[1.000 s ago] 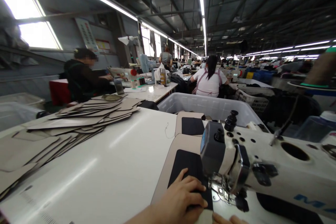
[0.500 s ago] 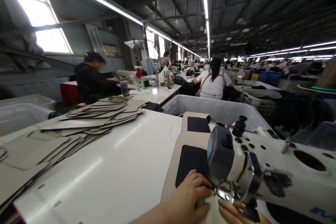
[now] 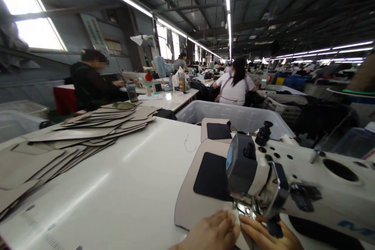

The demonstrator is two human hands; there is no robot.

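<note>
Beige panel lies at the sewing machine's presser foot; left hand and right hand press flat on it.

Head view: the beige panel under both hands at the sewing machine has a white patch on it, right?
No, the patch is black, not white: the head view shows a black patch on the beige panel under the left hand and right hand at the sewing machine.

Left hand, right hand, seemingly on beige panel
</note>
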